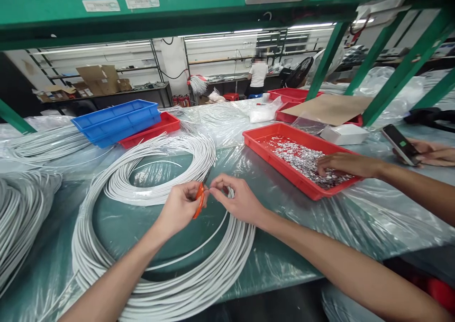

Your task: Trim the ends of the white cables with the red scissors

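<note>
Orange-handled scissors (200, 201) are in my left hand (181, 206), their dark blades pointing up and away. Close beside it, my right hand (240, 200) pinches the end of a white cable, its fingertips almost touching the scissors' handle. Under both hands lies a large coil of white cable (209, 274), and a second coil (149, 189) overlaps it at the back. One loose strand (192, 254) curves across the inside of the large coil.
A co-worker's hand (337, 165) reaches into a red tray (277, 163) of small metallic pieces; their other hand holds a phone (401, 144). Blue trays (117, 123) stand at the back left. More cable (23, 218) lies far left. Green shelf posts rise behind.
</note>
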The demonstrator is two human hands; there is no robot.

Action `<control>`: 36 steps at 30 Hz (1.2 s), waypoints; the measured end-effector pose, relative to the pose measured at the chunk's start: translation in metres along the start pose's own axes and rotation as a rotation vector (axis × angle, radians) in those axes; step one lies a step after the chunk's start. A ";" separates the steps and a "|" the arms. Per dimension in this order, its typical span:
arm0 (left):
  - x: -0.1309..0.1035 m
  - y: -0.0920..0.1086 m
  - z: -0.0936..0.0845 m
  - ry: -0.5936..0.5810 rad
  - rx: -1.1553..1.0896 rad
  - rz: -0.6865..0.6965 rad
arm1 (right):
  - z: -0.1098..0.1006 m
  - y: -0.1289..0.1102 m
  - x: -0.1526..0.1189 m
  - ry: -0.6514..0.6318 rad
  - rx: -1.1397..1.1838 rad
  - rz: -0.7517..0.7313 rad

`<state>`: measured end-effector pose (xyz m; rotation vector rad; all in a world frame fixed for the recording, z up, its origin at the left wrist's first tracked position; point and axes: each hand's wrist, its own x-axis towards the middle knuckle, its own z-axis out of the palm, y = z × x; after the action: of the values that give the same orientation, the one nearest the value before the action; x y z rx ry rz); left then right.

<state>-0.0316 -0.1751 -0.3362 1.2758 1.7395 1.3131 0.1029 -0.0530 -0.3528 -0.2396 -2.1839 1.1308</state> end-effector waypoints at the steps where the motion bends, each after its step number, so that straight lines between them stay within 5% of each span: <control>1: 0.000 0.000 0.000 0.001 0.022 0.015 | 0.000 -0.001 0.000 0.001 0.020 0.020; 13: -0.002 0.001 0.001 0.007 0.076 0.048 | 0.000 -0.001 0.000 0.008 0.086 0.147; 36: -0.005 0.000 0.001 -0.026 0.334 0.140 | 0.004 0.004 -0.005 0.013 0.102 0.111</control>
<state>-0.0291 -0.1794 -0.3374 1.6167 1.9375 1.1040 0.1035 -0.0553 -0.3600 -0.3265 -2.1163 1.2941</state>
